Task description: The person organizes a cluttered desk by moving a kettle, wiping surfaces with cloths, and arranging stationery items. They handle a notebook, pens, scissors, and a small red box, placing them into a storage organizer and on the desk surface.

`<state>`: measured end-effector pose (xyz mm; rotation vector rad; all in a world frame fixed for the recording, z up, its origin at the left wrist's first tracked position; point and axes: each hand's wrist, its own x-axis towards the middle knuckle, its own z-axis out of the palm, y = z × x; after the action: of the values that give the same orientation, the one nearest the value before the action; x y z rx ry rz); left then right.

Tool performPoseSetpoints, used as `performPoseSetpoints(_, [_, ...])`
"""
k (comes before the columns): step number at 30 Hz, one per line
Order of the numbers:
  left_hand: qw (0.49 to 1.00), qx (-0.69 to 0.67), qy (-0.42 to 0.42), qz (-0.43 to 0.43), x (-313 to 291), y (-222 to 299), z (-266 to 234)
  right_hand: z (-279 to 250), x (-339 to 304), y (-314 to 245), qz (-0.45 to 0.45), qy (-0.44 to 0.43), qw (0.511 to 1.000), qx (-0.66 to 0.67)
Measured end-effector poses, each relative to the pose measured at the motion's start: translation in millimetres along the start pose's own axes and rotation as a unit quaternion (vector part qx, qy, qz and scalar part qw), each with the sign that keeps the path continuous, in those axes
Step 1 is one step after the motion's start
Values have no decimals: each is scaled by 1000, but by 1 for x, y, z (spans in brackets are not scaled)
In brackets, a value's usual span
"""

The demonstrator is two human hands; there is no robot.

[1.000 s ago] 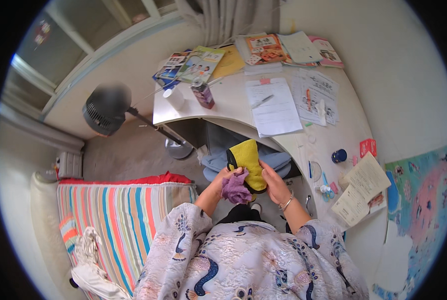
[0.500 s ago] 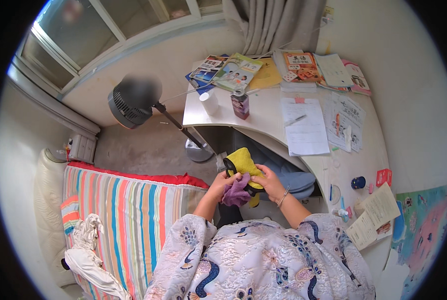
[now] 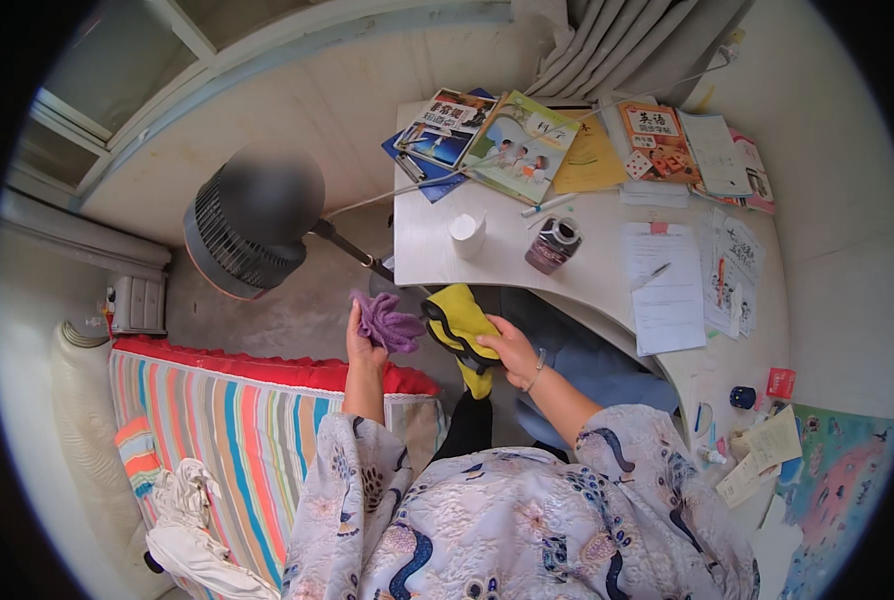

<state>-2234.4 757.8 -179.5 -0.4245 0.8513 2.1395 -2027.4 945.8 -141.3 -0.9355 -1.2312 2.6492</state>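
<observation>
My left hand [image 3: 360, 342] is closed on a crumpled purple cloth [image 3: 388, 321], held up over the edge of the bed. In my right hand [image 3: 512, 350] is a folded yellow cloth [image 3: 460, 325] with black edging; one end of it hangs down below my fingers. The two cloths are apart, with a small gap between them. On the near edge of the desk beyond stand a white cup [image 3: 467, 236] and a dark bottle [image 3: 553, 246].
A pedestal fan [image 3: 250, 228] rises ahead on the left. The curved white desk [image 3: 422, 230] carries books [image 3: 523, 150], papers [image 3: 664, 290] and a blue jar [image 3: 742, 397]. At left lies a bed with a striped cover [image 3: 257, 430] and white clothing [image 3: 192, 530]. A blue chair [image 3: 607, 375] sits under the desk.
My hands have moved apart. The purple cloth has gone left with my left hand, away from the yellow cloth, which stays in my right. The view has shifted closer to the desk.
</observation>
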Motion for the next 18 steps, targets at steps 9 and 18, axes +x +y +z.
performPoseSetpoints(9, [992,84,33,91,81,26,-11,49,123,9,-99,33,987,-124])
performPoseSetpoints(18, [993,90,-63,-50,61,13,23,73,89,-50,-226,52,802,-550])
